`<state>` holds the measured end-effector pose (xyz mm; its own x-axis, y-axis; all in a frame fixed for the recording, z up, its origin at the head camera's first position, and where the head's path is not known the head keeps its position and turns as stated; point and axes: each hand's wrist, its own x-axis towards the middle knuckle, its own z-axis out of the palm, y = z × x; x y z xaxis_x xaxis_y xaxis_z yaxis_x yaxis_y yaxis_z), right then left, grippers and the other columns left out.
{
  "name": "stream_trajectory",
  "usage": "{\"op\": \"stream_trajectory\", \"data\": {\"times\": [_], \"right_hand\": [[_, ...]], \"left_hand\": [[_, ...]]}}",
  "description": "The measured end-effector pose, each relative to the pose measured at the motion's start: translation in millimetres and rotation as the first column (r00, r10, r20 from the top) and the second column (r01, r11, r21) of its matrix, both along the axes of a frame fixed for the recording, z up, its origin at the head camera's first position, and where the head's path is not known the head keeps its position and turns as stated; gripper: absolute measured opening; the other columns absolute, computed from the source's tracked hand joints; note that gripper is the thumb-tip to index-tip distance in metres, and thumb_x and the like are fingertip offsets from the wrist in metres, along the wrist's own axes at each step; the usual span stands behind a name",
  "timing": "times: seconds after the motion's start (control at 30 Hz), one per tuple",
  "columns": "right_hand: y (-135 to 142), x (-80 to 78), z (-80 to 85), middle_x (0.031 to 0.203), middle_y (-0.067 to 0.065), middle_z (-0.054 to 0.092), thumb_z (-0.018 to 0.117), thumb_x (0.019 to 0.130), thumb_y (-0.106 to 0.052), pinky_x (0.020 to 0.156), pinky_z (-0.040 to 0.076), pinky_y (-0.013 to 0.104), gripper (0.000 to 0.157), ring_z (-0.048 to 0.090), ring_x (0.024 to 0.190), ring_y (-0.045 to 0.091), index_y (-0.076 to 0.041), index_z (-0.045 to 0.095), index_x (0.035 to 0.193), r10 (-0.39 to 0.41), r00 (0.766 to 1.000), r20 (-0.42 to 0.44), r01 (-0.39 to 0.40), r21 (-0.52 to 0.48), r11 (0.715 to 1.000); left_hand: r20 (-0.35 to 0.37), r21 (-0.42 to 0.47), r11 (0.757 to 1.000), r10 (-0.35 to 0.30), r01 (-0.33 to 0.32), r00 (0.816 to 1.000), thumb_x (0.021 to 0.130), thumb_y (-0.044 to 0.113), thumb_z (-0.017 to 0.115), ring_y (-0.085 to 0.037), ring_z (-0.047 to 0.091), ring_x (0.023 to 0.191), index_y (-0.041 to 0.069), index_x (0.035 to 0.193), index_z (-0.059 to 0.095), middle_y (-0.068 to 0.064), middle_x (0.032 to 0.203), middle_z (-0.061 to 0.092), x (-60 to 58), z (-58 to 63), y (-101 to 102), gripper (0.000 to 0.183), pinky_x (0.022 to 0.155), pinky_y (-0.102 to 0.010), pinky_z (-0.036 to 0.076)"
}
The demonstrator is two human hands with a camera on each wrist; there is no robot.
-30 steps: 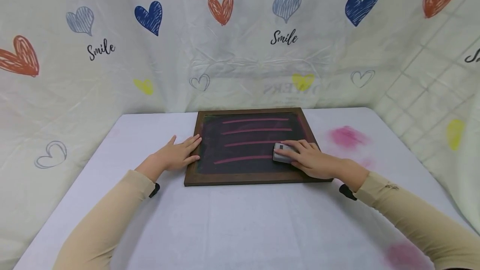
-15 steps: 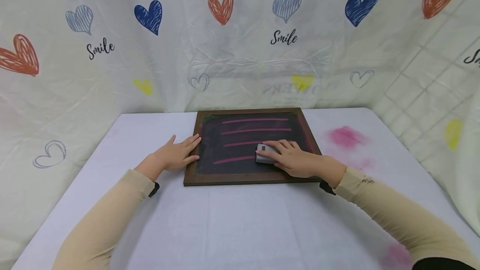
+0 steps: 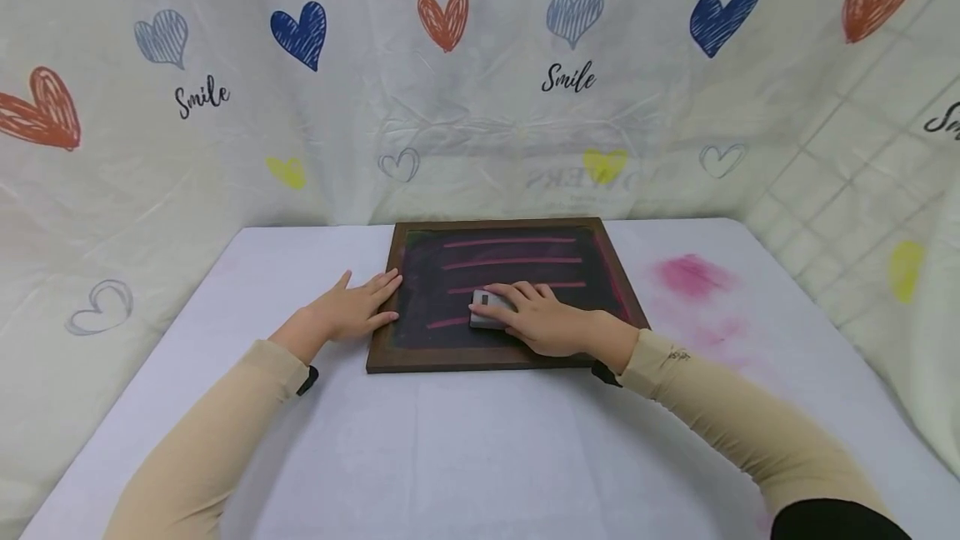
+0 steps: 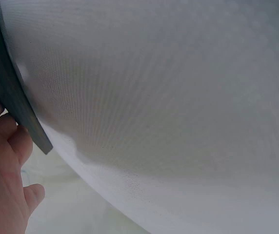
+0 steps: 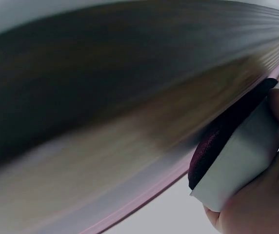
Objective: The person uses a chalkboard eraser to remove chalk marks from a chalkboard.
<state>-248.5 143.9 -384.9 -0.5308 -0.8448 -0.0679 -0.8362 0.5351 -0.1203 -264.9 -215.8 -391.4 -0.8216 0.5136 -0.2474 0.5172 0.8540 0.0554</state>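
Observation:
A brown-framed chalkboard (image 3: 450,359) lies on the white-covered table, with several pink lines (image 3: 512,260) drawn across its dark face. On its left frame edge rests my left hand (image 3: 348,311), fingers spread; in the left wrist view the fingertips touch the frame (image 4: 17,105). My right hand (image 3: 555,327) grips a grey chalkboard eraser (image 3: 486,322) against the board's lower part, over the lowest line. The right wrist view shows the eraser (image 5: 242,156) with its dark, pink-tinted felt facing the board. The hand hides part of the lowest two lines.
Pink smudges (image 3: 692,275) mark the tablecloth right of the board. Behind the table hangs a white curtain (image 3: 487,90) printed with hearts and words; it also lines both sides.
My right hand has slid the eraser left along the lowest line, whose visible part is now shorter. The third line's right end has come into view. My left hand has stayed put.

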Motion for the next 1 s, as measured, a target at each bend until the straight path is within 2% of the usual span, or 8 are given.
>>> {"op": "stream_trajectory", "data": {"times": [0.37,0.67,0.83,1.0], "right_hand": [[-52,-1.1,2.1,0.167,0.014,0.017,0.042,0.111,-0.013,0.108,0.034,0.060,0.061,0.030,0.144,0.037,-0.028,0.018,0.166,0.021,0.999,-0.041,-0.017,0.095,0.995],[-94,8.5,2.5,0.168,0.011,0.015,0.038,0.112,-0.015,0.114,0.030,0.057,0.061,0.029,0.146,0.032,-0.032,0.015,0.166,0.043,0.996,-0.079,-0.031,0.146,0.989],[-101,11.6,4.2,0.169,0.010,0.015,0.040,0.112,-0.014,0.116,0.030,0.057,0.065,0.029,0.146,0.031,-0.033,0.011,0.167,0.041,0.994,-0.101,-0.023,0.173,0.985],[-96,11.1,4.0,0.169,0.010,0.016,0.043,0.111,-0.015,0.115,0.032,0.055,0.066,0.030,0.146,0.031,-0.032,0.012,0.167,0.041,0.990,-0.132,-0.015,0.192,0.981]], "left_hand": [[-0.004,-0.006,1.000,0.006,-0.006,1.000,0.110,0.049,0.040,-0.032,0.028,0.152,0.004,0.164,0.017,-0.016,0.170,0.015,-0.7,1.6,0,0.074,0.118,-0.069,0.006],[-0.002,0.006,1.000,-0.002,0.002,1.000,0.110,0.045,0.042,-0.033,0.030,0.151,0.003,0.164,0.019,-0.017,0.169,0.017,0.7,0.8,1,0.072,0.117,-0.070,0.007],[-0.008,0.002,1.000,-0.008,0.008,1.000,0.110,0.043,0.043,-0.033,0.031,0.150,0.003,0.164,0.019,-0.017,0.169,0.017,0.5,0.3,0,0.071,0.117,-0.071,0.008],[-0.008,0.002,1.000,-0.008,0.008,1.000,0.110,0.045,0.041,-0.032,0.028,0.152,0.004,0.164,0.019,-0.016,0.169,0.017,0.1,0.5,1,0.071,0.117,-0.070,0.007]]}}
